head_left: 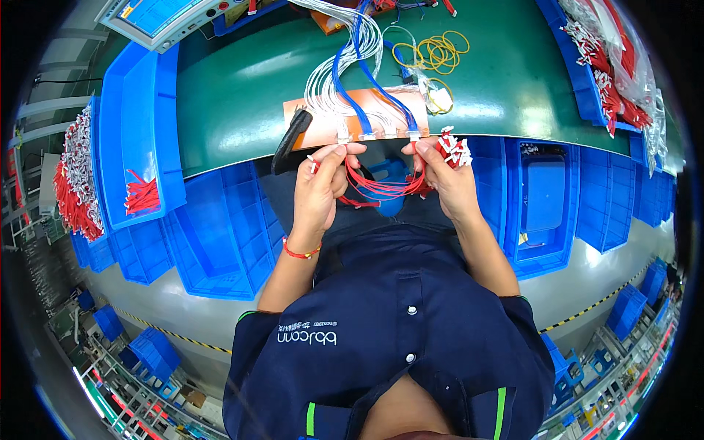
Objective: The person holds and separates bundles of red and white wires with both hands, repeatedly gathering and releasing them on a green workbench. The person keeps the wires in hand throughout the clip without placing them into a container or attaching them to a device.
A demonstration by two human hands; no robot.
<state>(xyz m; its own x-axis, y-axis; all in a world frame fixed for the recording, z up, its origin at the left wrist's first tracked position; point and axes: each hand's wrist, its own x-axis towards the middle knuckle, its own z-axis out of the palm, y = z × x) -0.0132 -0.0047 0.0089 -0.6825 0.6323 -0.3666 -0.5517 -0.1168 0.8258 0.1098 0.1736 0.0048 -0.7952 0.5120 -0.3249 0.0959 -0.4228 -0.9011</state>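
Note:
My left hand is closed, pinching a red wire harness by one end at the front edge of an orange-brown board. The closed right hand grips the other end near a white socket on that edge. Whether either plug is seated is too small to tell. The red wires sag in a loop between my hands. A cluster of white connectors sticks out beside my right fingers. White wires and blue cables run from the board toward the back.
A green tabletop carries the board, yellow loops and a screened instrument. A black strip lies at the board's left. Blue bins with red harnesses flank me; more blue crates stand below the table edge.

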